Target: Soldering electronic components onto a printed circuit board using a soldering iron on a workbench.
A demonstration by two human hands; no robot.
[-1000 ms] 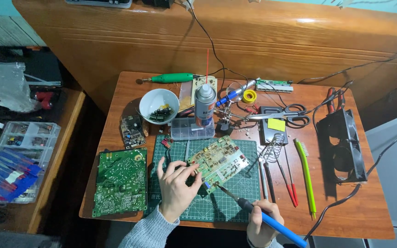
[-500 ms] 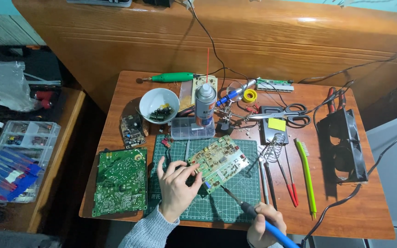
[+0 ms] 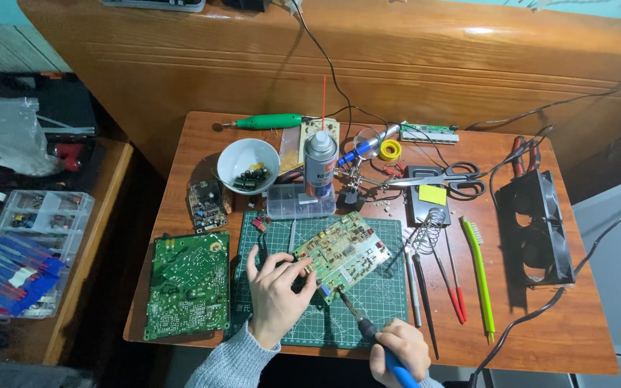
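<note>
On the green cutting mat (image 3: 368, 302), the left hand (image 3: 276, 296) pinches the lower-left edge of one tan circuit board (image 3: 342, 253), fingers closed on it. Right hand (image 3: 399, 348), near the table's front edge, is wrapped around one blue-handled soldering iron (image 3: 368, 332); its tip meets the board's lower edge. One larger green circuit board (image 3: 186, 284) lies left of the mat. Two red-handled tools (image 3: 454, 287) and one green brush (image 3: 480, 276) lie right; bare wood beyond.

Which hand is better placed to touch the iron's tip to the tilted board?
Right. The right hand already holds the soldering iron, its tip near the circuit board's lower edge; the left hand is propping that board.
</note>
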